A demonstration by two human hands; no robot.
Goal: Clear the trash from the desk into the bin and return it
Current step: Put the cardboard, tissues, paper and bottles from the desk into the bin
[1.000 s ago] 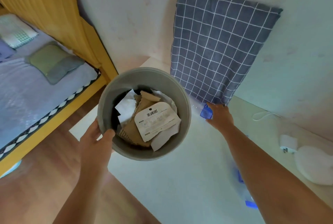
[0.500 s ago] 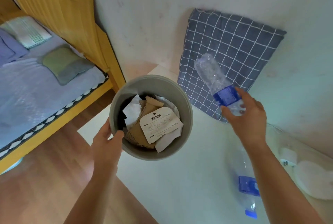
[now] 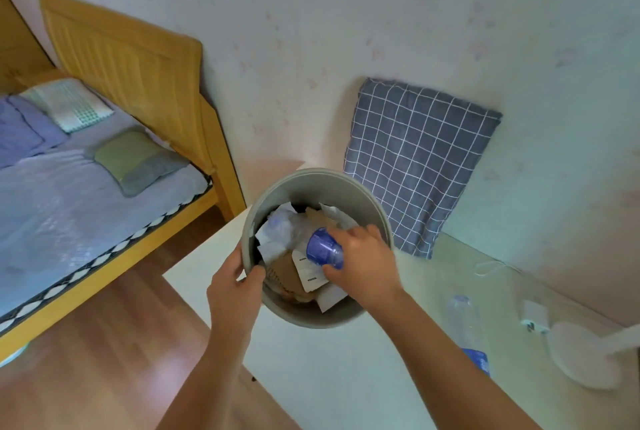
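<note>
Right hand [image 3: 360, 256] wrapped round bottle [image 3: 323, 251], pushing it into bin [image 3: 377, 211] over paper scraps [image 3: 277, 239]. Left hand [image 3: 235, 287] clamped on near-left bin rim, thumb inside. Bin at far-left desk [image 3: 339, 370] corner. Second bottle [image 3: 465, 329] lying on desk, right. Checked pillow [image 3: 415, 159] against far wall.

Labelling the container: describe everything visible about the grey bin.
The round grey plastic bin looks smooth-walled, open-topped, without a lid. It sits at the white desk corner, tilted toward the camera, nearly full of paper and cardboard. The left hand holds its near rim; the right hand pushes a clear bottle with a blue label inside.
</note>
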